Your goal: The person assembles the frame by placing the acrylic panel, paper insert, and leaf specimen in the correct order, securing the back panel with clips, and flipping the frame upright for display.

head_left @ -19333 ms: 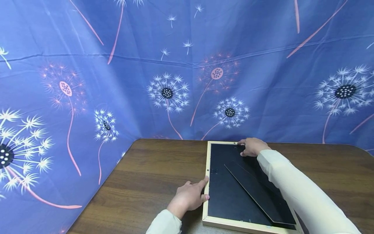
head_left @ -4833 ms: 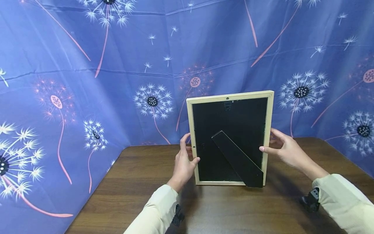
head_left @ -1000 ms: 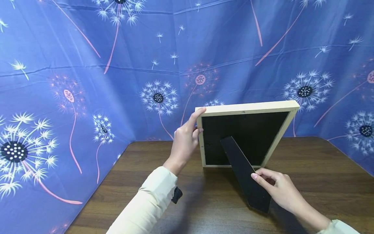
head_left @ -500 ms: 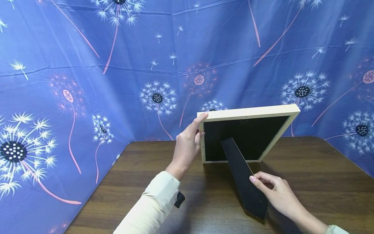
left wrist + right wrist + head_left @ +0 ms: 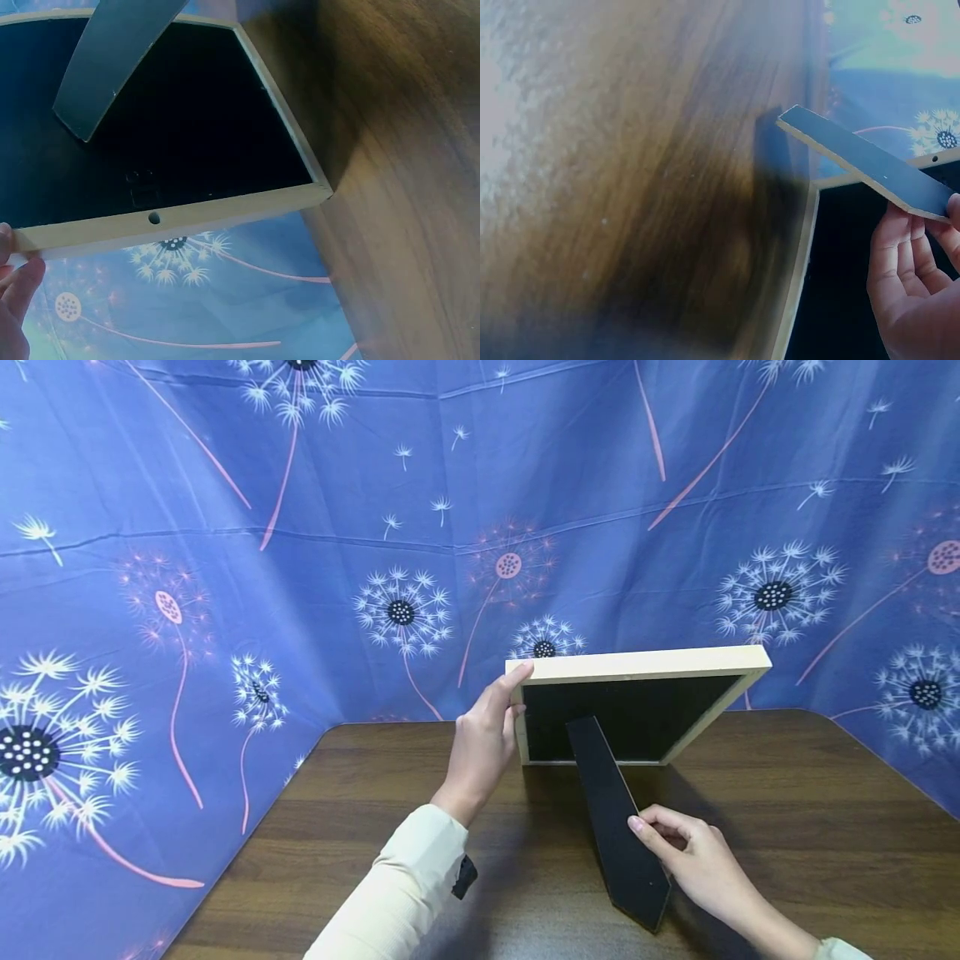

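Note:
A picture frame point(image 5: 637, 665) with pale wooden edges and a black back panel point(image 5: 675, 702) stands back side toward me, its top leaning my way. My left hand point(image 5: 480, 743) grips its top left corner, index finger along the top edge. From the panel a black easel leg point(image 5: 618, 843) swings out toward me. My right hand point(image 5: 693, 856) pinches the leg's right edge between thumb and fingers. In the right wrist view, the fingers point(image 5: 900, 255) lie under the leg point(image 5: 870, 161). The left wrist view shows the leg point(image 5: 112, 60) spread away from the panel. The frame's front is hidden.
The brown wooden table point(image 5: 360, 827) extends on both sides of the frame. Behind it hangs a blue cloth point(image 5: 637, 568) with dandelion prints, and it also runs along the left side. A black device point(image 5: 465, 877) sits at the left cuff.
Earlier the frame lay flat, then stood upright between both hands. Over the last second its top has tipped further toward me and its bottom edge has shifted back; the right hand has moved slightly left.

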`<control>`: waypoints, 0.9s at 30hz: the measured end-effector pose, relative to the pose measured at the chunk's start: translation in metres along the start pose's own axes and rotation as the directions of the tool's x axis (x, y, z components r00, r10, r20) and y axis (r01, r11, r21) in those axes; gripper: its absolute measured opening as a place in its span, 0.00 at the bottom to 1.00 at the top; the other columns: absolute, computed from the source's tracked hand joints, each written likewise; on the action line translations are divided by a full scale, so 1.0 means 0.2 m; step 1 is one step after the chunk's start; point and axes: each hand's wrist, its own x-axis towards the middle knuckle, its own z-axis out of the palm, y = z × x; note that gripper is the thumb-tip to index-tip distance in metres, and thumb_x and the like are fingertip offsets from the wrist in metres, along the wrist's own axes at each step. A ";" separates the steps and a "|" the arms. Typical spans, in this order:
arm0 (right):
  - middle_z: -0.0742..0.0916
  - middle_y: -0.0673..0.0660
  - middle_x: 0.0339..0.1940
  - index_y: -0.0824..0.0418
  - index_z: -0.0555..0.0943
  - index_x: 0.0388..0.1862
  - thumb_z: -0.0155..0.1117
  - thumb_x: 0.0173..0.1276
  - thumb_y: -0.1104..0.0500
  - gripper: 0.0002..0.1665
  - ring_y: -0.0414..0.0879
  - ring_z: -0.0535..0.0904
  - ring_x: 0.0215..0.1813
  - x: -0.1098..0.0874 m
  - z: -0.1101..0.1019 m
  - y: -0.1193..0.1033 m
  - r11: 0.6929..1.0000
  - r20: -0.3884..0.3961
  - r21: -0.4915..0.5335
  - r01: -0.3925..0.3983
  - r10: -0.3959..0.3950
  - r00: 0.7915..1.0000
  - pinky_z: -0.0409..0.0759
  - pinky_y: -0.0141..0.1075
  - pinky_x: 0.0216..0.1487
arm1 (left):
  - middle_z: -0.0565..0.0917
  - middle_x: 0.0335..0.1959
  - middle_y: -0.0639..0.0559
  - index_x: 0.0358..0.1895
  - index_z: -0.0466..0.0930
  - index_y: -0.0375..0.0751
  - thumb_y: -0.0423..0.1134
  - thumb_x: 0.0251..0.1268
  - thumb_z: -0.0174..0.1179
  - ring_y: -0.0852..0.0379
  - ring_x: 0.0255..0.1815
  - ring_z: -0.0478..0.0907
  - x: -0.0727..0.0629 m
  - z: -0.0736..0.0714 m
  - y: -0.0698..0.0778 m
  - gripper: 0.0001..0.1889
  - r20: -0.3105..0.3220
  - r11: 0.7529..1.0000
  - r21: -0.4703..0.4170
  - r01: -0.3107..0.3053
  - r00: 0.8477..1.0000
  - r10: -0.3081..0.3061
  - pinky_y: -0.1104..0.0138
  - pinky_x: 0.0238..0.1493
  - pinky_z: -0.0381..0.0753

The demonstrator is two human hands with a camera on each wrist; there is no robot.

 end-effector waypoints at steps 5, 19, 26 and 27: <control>0.74 0.44 0.15 0.49 0.84 0.35 0.64 0.75 0.54 0.06 0.38 0.71 0.17 0.00 0.01 0.01 1.000 0.006 0.003 -0.022 0.022 1.000 0.71 0.33 0.18 | 0.85 0.56 0.42 0.67 0.68 0.49 0.18 0.64 0.62 0.49 0.48 0.86 -0.02 0.02 0.00 0.32 -0.018 1.000 -0.008 -0.029 0.999 0.029 0.58 0.46 0.87; 0.77 0.44 0.17 0.50 0.84 0.36 0.64 0.75 0.54 0.06 0.40 0.73 0.18 0.01 0.01 0.02 0.999 0.020 0.016 -0.035 0.035 0.999 0.73 0.33 0.19 | 0.85 0.51 0.38 0.66 0.68 0.50 0.20 0.65 0.63 0.41 0.53 0.85 -0.04 0.06 -0.02 0.31 -0.068 0.997 0.016 -0.079 0.994 0.080 0.53 0.46 0.87; 0.77 0.44 0.17 0.52 0.85 0.38 0.64 0.75 0.52 0.08 0.40 0.75 0.19 0.03 -0.02 0.00 0.999 0.064 -0.023 -0.029 0.031 0.997 0.75 0.33 0.22 | 0.84 0.51 0.40 0.66 0.69 0.53 0.22 0.65 0.63 0.45 0.46 0.86 -0.05 0.06 -0.02 0.31 -0.051 0.999 0.019 -0.043 0.998 0.044 0.55 0.35 0.88; 0.79 0.44 0.18 0.53 0.86 0.39 0.64 0.75 0.52 0.07 0.40 0.76 0.20 0.03 -0.03 0.00 0.999 0.059 -0.035 -0.024 0.026 0.998 0.76 0.33 0.22 | 0.83 0.51 0.42 0.67 0.69 0.53 0.22 0.65 0.64 0.46 0.45 0.86 -0.05 0.06 -0.02 0.31 -0.038 0.999 0.017 -0.033 0.999 0.034 0.56 0.33 0.87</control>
